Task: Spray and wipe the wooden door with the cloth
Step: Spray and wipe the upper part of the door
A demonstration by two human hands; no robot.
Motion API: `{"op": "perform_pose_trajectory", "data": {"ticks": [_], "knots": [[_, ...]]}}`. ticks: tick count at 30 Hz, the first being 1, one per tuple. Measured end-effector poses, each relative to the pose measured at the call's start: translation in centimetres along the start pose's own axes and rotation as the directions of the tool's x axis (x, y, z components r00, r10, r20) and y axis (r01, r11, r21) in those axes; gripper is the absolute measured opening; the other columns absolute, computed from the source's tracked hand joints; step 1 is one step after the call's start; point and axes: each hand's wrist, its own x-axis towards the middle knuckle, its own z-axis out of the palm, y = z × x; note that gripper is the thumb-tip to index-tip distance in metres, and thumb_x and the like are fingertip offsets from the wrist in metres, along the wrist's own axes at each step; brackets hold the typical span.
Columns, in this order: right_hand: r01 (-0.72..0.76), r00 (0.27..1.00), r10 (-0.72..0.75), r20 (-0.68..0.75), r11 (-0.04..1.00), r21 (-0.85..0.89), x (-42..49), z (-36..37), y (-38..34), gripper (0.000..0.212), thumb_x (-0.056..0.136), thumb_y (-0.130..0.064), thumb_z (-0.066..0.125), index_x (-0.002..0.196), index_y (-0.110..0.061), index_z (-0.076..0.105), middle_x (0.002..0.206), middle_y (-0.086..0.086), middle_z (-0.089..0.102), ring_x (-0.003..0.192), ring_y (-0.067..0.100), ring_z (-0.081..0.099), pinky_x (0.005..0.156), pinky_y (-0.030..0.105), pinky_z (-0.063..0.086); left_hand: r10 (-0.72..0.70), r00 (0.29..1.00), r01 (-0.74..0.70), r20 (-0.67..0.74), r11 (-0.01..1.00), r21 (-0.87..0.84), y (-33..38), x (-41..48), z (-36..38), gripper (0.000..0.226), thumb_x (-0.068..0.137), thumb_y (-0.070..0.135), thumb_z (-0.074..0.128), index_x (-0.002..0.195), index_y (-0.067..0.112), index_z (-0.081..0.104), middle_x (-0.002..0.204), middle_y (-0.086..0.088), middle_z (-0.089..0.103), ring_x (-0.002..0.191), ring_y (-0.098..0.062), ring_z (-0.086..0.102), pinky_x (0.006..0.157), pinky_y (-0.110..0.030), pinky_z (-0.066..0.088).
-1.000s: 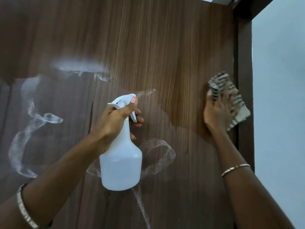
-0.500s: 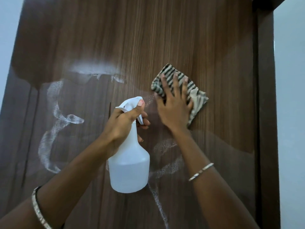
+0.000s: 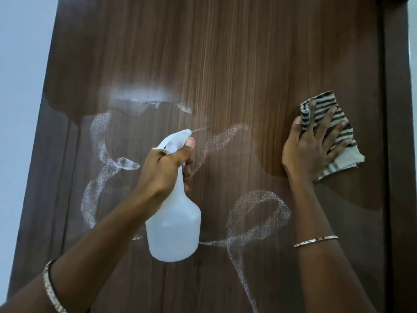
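the wooden door [image 3: 225,53] is only partly wiped, white spray trails left across it, while the left hand [image 3: 164,172] grips the spray bottle [image 3: 173,229] and the right hand [image 3: 309,152] presses spread fingers on the striped cloth [image 3: 325,111] near its right edge.

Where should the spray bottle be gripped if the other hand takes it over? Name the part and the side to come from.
Probably the wide, rounded body of the spray bottle, from below or its right. The left hand wraps the narrow neck with its thumb on the spray head, so only the body hangs free beneath it, upright.
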Motion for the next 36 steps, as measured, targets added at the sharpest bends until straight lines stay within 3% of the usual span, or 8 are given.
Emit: {"op": "perform_pose_trajectory", "data": {"ticks": [6, 12, 15, 19, 24, 31, 34, 36], "knots": [[0.163, 0.987, -0.163, 0.012, 0.986, -0.023, -6.6, 3.2, -7.7, 0.061, 0.108, -0.06, 0.013, 0.165, -0.041, 0.008, 0.175, 0.003, 0.002, 0.16, 0.038, -0.002, 0.125, 0.065, -0.002, -0.009, 0.998, 0.01, -0.063, 1.0, 0.021, -0.9, 0.2, -2.7, 0.039, 0.097, 0.047, 0.054, 0.087, 0.012, 0.069, 0.085, -0.009, 0.076, 0.083, -0.024, 0.075, 0.053, -0.033, 0.056], [0.511, 0.845, -0.512, 0.154, 0.858, 0.045, -11.2, 5.2, -13.6, 0.059, 0.11, -0.057, 0.026, 0.164, -0.046, 0.009, 0.175, -0.004, -0.005, 0.161, 0.029, -0.01, 0.126, 0.063, -0.002, -0.058, 0.993, 0.059, -0.106, 0.998, 0.002, -1.1, 0.2, -4.7, 0.038, 0.095, 0.048, 0.056, 0.083, 0.014, 0.069, 0.08, -0.001, 0.076, 0.081, -0.016, 0.073, 0.052, -0.034, 0.059], [0.426, 0.869, -0.438, 0.232, 0.899, 0.102, -8.1, 4.1, -10.9, 0.061, 0.106, -0.065, 0.029, 0.162, -0.054, 0.006, 0.172, -0.013, -0.018, 0.16, 0.027, -0.013, 0.12, 0.064, 0.002, -0.062, 0.995, 0.064, -0.081, 0.998, 0.017, -1.2, 0.8, -5.9, 0.04, 0.095, 0.05, 0.056, 0.088, 0.013, 0.069, 0.086, -0.004, 0.076, 0.086, -0.02, 0.074, 0.055, -0.035, 0.059], [0.093, 0.991, -0.09, 0.103, 0.995, -0.027, -3.8, 2.3, -6.1, 0.064, 0.106, -0.064, 0.013, 0.165, -0.042, 0.005, 0.174, -0.009, -0.009, 0.159, 0.031, -0.015, 0.118, 0.076, -0.004, -0.075, 0.995, 0.077, -0.07, 0.997, 0.02, -1.6, 1.5, -7.6, 0.041, 0.095, 0.051, 0.054, 0.092, 0.013, 0.069, 0.092, -0.006, 0.076, 0.093, -0.025, 0.073, 0.058, -0.037, 0.058], [-0.077, 0.997, 0.077, 0.022, 0.997, 0.004, -5.1, 2.6, -8.4, 0.059, 0.108, -0.058, 0.012, 0.165, -0.044, 0.004, 0.175, -0.002, -0.004, 0.16, 0.034, -0.012, 0.12, 0.073, -0.006, -0.064, 0.998, 0.065, -0.027, 0.997, 0.046, -1.9, 1.6, -9.4, 0.036, 0.098, 0.047, 0.053, 0.088, 0.016, 0.068, 0.086, -0.005, 0.074, 0.09, -0.026, 0.072, 0.057, -0.035, 0.057], [0.132, 0.99, -0.131, 0.056, 0.991, -0.017, -11.7, 6.2, -16.9, 0.061, 0.107, -0.057, 0.009, 0.166, -0.041, 0.006, 0.175, 0.0, -0.003, 0.16, 0.036, -0.011, 0.123, 0.066, -0.011, -0.022, 1.0, 0.021, 0.01, 0.997, 0.069, -1.9, 2.0, -12.5, 0.037, 0.097, 0.045, 0.054, 0.084, 0.012, 0.064, 0.07, -0.004, 0.068, 0.065, -0.017, 0.067, 0.052, -0.027, 0.056], [0.161, 0.986, -0.16, 0.053, 0.987, -0.007, -13.8, 7.4, -19.8, 0.06, 0.108, -0.057, 0.012, 0.166, -0.04, 0.008, 0.175, 0.002, 0.0, 0.16, 0.038, -0.008, 0.123, 0.068, -0.004, 0.005, 1.0, -0.006, 0.014, 0.999, 0.039, -2.3, 2.3, -13.9, 0.033, 0.097, 0.044, 0.055, 0.09, 0.015, 0.068, 0.079, -0.001, 0.073, 0.075, -0.016, 0.071, 0.053, -0.031, 0.055], [0.351, 0.933, -0.347, 0.092, 0.936, -0.019, -16.1, 8.1, -22.0, 0.06, 0.109, -0.058, 0.02, 0.166, -0.04, 0.013, 0.175, 0.002, 0.004, 0.16, 0.038, -0.003, 0.123, 0.068, 0.0, -0.006, 1.0, 0.006, 0.022, 1.0, -0.022, -2.4, 2.5, -14.5, 0.037, 0.097, 0.044, 0.057, 0.107, 0.01, 0.068, 0.088, -0.01, 0.074, 0.085, -0.024, 0.072, 0.054, -0.035, 0.054]]}}
